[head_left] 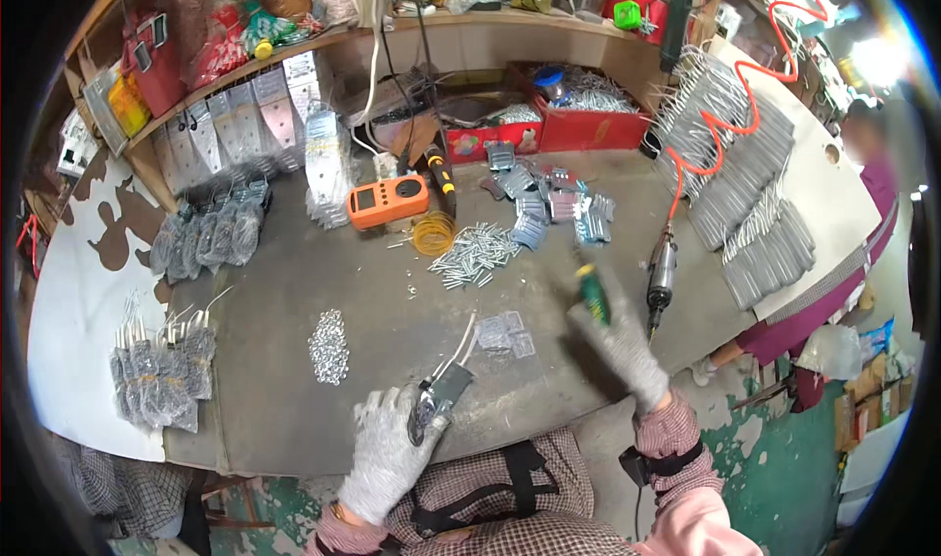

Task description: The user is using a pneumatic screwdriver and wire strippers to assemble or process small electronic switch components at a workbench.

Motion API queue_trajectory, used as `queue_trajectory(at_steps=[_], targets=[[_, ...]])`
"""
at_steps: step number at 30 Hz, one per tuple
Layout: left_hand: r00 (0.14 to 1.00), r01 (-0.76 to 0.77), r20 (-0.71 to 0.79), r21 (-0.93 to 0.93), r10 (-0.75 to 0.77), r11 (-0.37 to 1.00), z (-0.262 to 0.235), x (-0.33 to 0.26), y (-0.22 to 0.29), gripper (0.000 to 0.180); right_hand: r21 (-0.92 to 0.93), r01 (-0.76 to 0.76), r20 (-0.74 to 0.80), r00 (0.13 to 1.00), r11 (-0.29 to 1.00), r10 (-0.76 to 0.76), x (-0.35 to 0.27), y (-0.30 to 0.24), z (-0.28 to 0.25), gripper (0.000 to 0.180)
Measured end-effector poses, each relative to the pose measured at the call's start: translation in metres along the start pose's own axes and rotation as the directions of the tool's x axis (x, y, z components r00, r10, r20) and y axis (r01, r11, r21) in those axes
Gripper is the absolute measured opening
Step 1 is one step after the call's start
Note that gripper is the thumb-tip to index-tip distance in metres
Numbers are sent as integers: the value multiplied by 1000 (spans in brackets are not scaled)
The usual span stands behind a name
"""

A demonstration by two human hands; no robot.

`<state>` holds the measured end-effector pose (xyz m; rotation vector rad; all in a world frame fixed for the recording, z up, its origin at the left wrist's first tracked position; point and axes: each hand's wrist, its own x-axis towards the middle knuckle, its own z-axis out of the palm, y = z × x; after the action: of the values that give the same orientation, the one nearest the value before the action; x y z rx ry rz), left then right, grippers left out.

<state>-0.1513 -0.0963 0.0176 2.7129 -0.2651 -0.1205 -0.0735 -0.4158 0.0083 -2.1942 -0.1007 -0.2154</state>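
In my gloved left hand (384,450), near the table's front edge, is a small dark flat device (449,387) with white wires sticking out of its far end. My gloved right hand (624,348) is closed round the green and yellow handle of a screwdriver (592,296); its shaft is smeared by motion. Clear plastic pieces (503,332) lie on the table between my hands. A heap of small shiny metal parts (328,346) sits farther left. Beyond the plastic pieces are a pile of metal pins or screws (474,254) and several small blue-grey blocks (534,218).
Right of my right hand, a power screwdriver (663,274) hangs on a coiled orange cord (720,129). Rows of grey wired parts (740,174) cover the right board. Bagged parts (162,375) lie left. An orange meter (389,201) and red boxes (593,129) stand behind. A person (877,183) is at right.
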Motion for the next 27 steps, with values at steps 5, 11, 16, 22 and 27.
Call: queue_trajectory(at_steps=[5,11,16,22,27], targets=[[976,-67,-209,-62,52,996,-13,23,-11,55,-657,-125,-222,974,743,-32,57,58,-28,61],[996,-73,-34,288,86,955,13,5,-9,66,-781,-133,-186,982,611,-24,50,26,-25,58],[1000,-31,-9,-108,30,994,-26,13,-39,67,-475,749,298,631,462,-716,45,-17,5,41],[745,324,-592,-81,-307,942,-174,92,-201,60,-60,298,40,954,953,-296,46,-15,44,38],[660,522,-650,35,-378,852,-223,181,-370,55,146,190,63,978,971,-201,54,-1,48,45]])
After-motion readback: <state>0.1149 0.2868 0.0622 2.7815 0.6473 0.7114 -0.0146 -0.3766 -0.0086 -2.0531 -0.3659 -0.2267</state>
